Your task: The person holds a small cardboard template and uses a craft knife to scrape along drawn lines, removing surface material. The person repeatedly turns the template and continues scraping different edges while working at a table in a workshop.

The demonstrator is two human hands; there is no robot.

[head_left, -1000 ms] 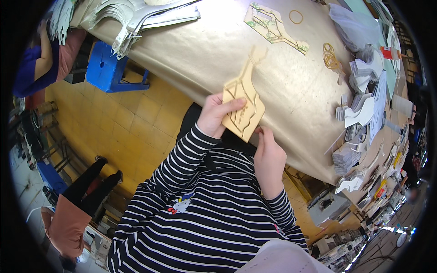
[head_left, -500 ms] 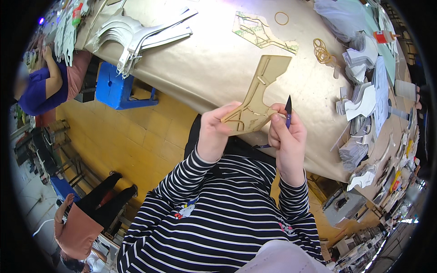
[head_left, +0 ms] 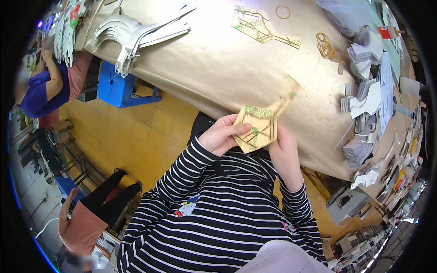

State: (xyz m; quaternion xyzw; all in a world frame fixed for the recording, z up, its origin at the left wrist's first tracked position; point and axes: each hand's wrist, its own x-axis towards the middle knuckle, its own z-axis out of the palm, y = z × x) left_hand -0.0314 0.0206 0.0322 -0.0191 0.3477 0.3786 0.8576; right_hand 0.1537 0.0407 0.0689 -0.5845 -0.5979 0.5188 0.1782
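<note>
Between my hands, close to the table's front edge, is a flat tan slotted template point(head_left: 260, 130) with green print and dark grooves on its face. Its narrow arm points up and right and is blurred by motion. My left hand point(head_left: 224, 135) grips its left side, thumb on top and fingers underneath. At its right edge is my right hand point(head_left: 286, 152), closed against it, with most fingers hidden behind it. No thread snips show now. A similar slotted template point(head_left: 261, 29) lies flat farther back on the table.
On the gold-covered table point(head_left: 200, 68) lie stacked white cut pieces point(head_left: 129, 34), rubber bands point(head_left: 325, 48), and more cut stacks point(head_left: 366, 100) along the right. A blue stool point(head_left: 116, 86) stands left of the table. One person point(head_left: 50, 84) sits left; another point(head_left: 84, 223) is lower left.
The template has been turned over: its printed face now shows instead of the plain ridged one. My right hand has shifted lower, and the dark-bladed snips in it have gone out of sight.
</note>
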